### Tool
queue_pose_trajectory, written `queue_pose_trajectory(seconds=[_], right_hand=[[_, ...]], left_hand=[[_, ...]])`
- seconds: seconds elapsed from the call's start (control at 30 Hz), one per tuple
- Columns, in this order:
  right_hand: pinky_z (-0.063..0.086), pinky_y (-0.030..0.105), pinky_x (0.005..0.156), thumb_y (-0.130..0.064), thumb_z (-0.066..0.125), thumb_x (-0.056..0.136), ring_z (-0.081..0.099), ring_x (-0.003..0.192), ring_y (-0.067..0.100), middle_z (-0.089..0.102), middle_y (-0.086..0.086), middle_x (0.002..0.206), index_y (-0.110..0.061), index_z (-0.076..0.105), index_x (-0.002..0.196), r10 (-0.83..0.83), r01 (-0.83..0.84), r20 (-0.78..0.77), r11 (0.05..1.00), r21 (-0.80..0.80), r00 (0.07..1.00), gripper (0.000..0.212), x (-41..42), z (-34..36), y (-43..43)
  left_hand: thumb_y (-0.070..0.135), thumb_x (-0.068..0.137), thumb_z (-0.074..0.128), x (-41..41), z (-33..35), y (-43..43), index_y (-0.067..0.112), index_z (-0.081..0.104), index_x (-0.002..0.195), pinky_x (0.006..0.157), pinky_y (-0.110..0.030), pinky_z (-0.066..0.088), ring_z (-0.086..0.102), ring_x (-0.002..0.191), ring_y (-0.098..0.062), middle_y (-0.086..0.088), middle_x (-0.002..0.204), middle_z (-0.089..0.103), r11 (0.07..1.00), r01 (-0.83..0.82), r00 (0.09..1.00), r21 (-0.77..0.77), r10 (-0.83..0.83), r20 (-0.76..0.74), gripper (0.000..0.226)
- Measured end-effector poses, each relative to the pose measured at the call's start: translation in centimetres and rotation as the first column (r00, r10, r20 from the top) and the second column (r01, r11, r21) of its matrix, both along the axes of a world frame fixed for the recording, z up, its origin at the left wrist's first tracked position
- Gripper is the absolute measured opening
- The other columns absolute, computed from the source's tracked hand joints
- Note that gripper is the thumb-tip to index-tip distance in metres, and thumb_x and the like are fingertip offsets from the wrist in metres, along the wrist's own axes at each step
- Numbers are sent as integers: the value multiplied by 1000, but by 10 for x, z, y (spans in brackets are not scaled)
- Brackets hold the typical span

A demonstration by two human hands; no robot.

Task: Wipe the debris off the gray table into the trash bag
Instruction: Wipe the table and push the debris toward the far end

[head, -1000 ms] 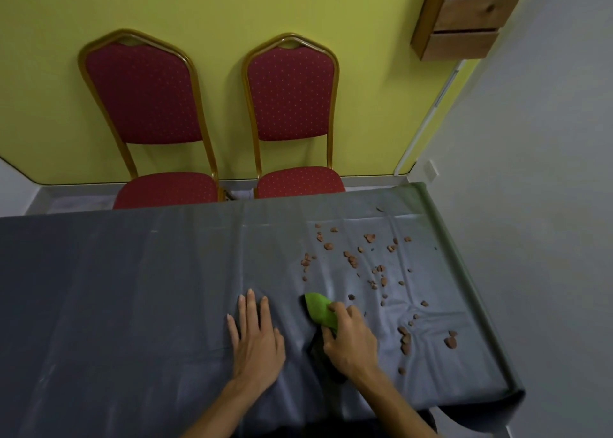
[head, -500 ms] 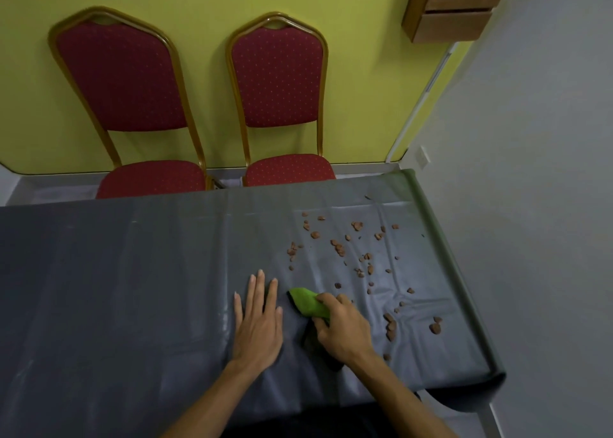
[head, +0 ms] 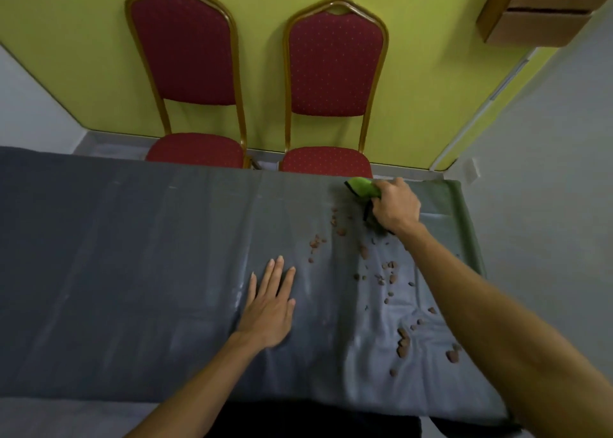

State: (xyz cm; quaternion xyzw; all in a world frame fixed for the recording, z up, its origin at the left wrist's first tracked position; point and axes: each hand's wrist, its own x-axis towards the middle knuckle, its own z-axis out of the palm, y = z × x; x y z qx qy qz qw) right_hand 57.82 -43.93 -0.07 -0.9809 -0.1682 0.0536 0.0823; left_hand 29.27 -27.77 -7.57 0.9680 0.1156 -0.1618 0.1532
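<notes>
**Surface** [head: 132, 255]: gray, covered in a creased sheet that runs left to right across the view.

**Debris** [head: 403, 343]: reddish-brown crumbs and small lumps scattered over the right part of the surface. They run from just near of the right grip to the near right corner, with the larger lumps nearest.

**Green wiping tool** [head: 363, 187]: bright green with a dark edge, lying at the far edge of the surface on the right.

**Right grip** [head: 396, 207]: fingers clamped round the green wiping tool, whose green end sticks out to the left.

**Left grip** [head: 270, 311]: palm down on the surface, fingers straight and close together, holding nothing, left of the debris.

**Two red chairs** [head: 185, 49]: gold frames, side by side beyond the far edge, against a yellow-green wall [head: 83, 39].

**Wooden cabinet** [head: 544, 12]: far right, high up.
</notes>
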Motion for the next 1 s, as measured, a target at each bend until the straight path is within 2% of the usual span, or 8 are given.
queue_pose_trajectory(seconds=[0.2,0.3,0.4,0.57,0.67,0.73,0.9,1.0], right_hand=[[41,52,99,-14,58,88,42,125,38,46,14,132,-28,49,139,56,-76,-152,989,-126,987,53,31,-29,33],[42,50,96,-10,55,88,43,120,37,48,13,129,-30,52,138,140,-154,-129,983,-103,982,55,14,-36,39],[41,45,88,-11,56,87,46,109,35,52,10,117,-31,57,134,331,-336,-77,940,-59,940,51,-16,-39,31],[43,39,84,-4,52,83,50,110,32,55,5,119,-36,63,126,564,-589,-261,807,-24,783,55,-26,-19,20],[40,37,79,-4,52,85,50,109,32,54,6,112,-35,64,126,506,-513,-167,858,-1,846,52,-5,-5,26],[43,41,83,-6,51,88,48,108,34,52,8,111,-33,61,130,445,-448,-103,894,0,889,51,9,-2,36],[43,49,97,-8,53,91,45,119,37,52,13,126,-33,56,134,360,-377,-192,925,-58,913,50,20,-14,67],[39,51,99,-9,55,87,43,120,38,51,13,125,-33,55,136,397,-416,-177,906,-85,901,54,-8,-29,72]], left_hand=[[38,103,21,-1,0,1,24,-14,155,119,-47,-15,-33,144,-16,1,159,-32,1000,-16,1000,13,16,-19,64],[39,103,19,-1,0,0,25,-15,154,119,-47,-16,-34,144,-15,2,159,-33,1000,-19,999,8,20,-31,63],[39,103,15,-3,0,-1,26,-20,152,118,-46,-19,-37,142,-14,3,157,-37,1000,-26,999,9,26,-35,63],[39,102,16,-3,-1,-2,25,-18,153,119,-46,-17,-36,143,-14,3,157,-37,999,-41,999,10,41,-9,62],[39,102,15,-3,-2,-5,26,-20,152,118,-46,-18,-37,142,-13,4,156,-38,999,-44,999,9,44,-13,63],[39,101,16,-2,-3,-6,25,-18,153,118,-47,-17,-36,143,-14,3,157,-37,999,-47,999,12,47,-13,63],[38,101,15,1,-1,-6,24,-17,154,117,-47,-19,-38,142,-14,2,156,-37,999,-49,998,18,50,-44,64],[38,101,17,1,0,-7,23,-14,155,118,-47,-19,-36,142,-15,2,157,-35,998,-60,997,22,61,-39,64]])
